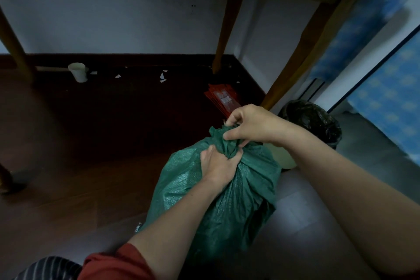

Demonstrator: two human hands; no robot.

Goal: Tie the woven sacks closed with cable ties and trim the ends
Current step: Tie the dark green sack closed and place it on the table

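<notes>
A full green woven sack (218, 207) stands on the floor in front of me, its mouth gathered into a bunch at the top. My left hand (217, 165) clamps the neck of the sack from the left, just under the bunch. My right hand (247, 125) grips the gathered top from above, fingers curled into the fabric. No cable tie or cutter shows in this view.
A wooden table leg (229, 29) stands behind the sack. A red packet stack (223, 100) lies on the dark floor, a black-lined bin (313, 120) sits to the right, a pale tub (287, 157) behind the sack, a white cup (78, 71) far left.
</notes>
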